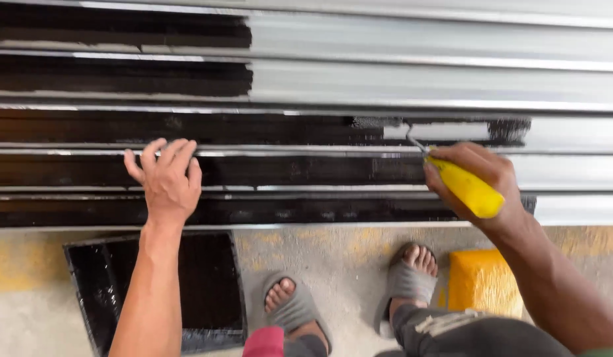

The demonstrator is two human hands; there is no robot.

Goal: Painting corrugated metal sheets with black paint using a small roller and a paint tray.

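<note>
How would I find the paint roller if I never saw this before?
Look at the ribbed metal shutter, half black, half grey. Follow the black paint's edge rightward to the right hand. The roller alone has a bright yellow handle and thin bent wire.

Two hands show: the left hand (164, 182) and the right hand (478, 178). There is one paint roller with a yellow handle (466, 188), one black paint tray (101, 284), one yellow bag (484, 283), and one ribbed metal shutter (439, 79). Two feet appear, each in a grey sandal: one (294, 307) and the other (407, 281).
</note>
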